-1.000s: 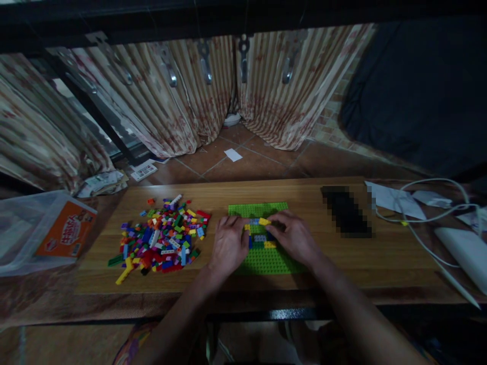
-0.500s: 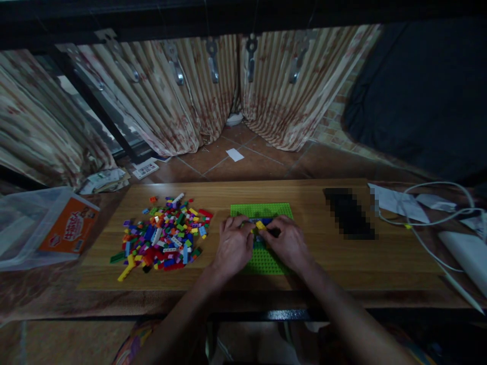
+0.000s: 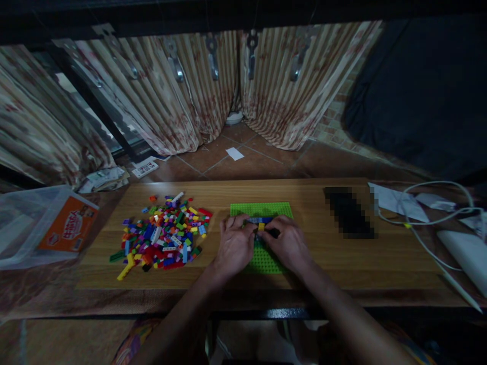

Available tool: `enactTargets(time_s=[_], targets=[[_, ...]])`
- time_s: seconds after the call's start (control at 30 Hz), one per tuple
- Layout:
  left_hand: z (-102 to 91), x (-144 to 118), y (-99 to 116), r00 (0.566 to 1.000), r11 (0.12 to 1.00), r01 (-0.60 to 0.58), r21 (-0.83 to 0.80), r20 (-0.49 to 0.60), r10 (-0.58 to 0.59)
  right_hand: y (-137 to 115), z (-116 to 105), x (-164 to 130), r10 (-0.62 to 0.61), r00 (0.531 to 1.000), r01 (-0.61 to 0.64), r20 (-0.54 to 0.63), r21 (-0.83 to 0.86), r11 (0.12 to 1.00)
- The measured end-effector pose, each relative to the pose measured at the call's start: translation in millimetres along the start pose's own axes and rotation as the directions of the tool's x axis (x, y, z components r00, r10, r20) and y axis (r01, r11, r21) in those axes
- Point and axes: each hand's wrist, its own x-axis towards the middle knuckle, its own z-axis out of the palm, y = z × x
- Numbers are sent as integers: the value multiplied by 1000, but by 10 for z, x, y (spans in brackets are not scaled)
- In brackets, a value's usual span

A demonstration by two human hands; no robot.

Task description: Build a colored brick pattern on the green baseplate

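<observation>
A green studded baseplate [image 3: 266,259] lies on the wooden board, partly hidden under both hands. A row of blue and greyish bricks [image 3: 265,220] is on its upper half. Between my fingertips sits a small yellow brick [image 3: 261,226], just on the near side of that row. My left hand [image 3: 236,242] is closed, its thumb and finger at the brick's left side. From the right, my right hand [image 3: 287,242] pinches the same brick. Whether the brick is seated on the studs cannot be made out.
Left of the plate spreads a pile of mixed coloured bricks [image 3: 163,238]. A clear plastic box [image 3: 30,208] with an orange label stands at the far left. To the right are a pixelated dark object [image 3: 350,213], white cables [image 3: 429,223] and papers [image 3: 399,200].
The yellow brick has turned from a tilt to lie square between my fingers. My left fingertips have moved slightly right, up to it. My right hand has hardly shifted.
</observation>
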Motion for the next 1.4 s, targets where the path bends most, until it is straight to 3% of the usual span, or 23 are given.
enactTargets(time_s=[0.7, 0.97, 1.1, 1.4], targets=[[0, -5, 6, 1000, 1000, -3, -8, 1, 3, 18, -92, 31, -31, 994, 24, 108, 58, 998], [-47, -1, 3, 999, 1000, 24, 2, -23, -24, 67, -147, 66, 17, 999, -15, -30, 77, 997], [-82, 21, -17, 994, 996, 85, -16, -69, -86, 122, -156, 72, 99, 992, -93, -77, 69, 993], [-15, 46, -33, 978, 972, 183, -149, -77, -196, 142, -157, 57, 219, 975, -221, 28, 99, 970]])
